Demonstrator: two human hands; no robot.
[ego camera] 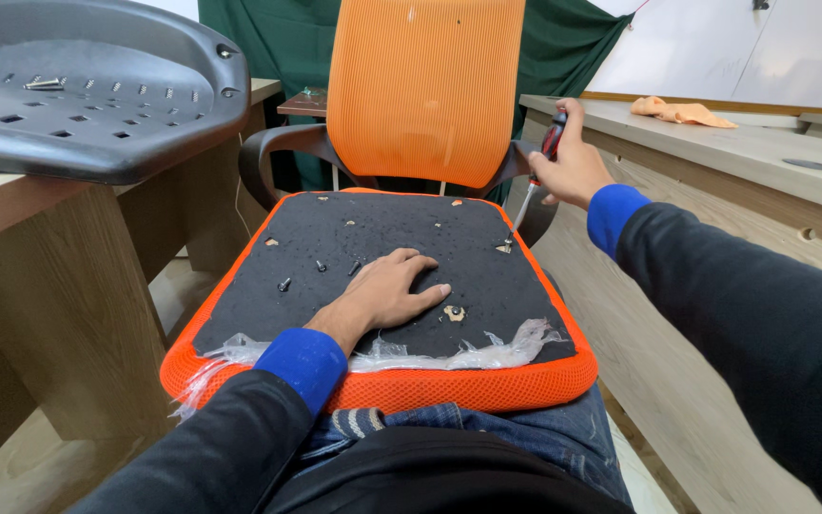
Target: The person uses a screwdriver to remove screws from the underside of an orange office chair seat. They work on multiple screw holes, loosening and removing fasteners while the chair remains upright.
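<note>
Grey plastic shell (97, 95); orange cloth (682, 112)

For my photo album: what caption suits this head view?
Left hand flat on orange chair seat's black underside, right hand driving a screwdriver.

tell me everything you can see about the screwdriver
The screwdriver has a red and black handle and a thin, bright metal shaft. The right hand grips the handle in a closed fist near the chair's right armrest. It leans down and to the left, its tip meeting a small metal fitting at the right edge of the black seat underside. Most of the handle is hidden in the fist; the tip's shape is too small to tell.
</note>
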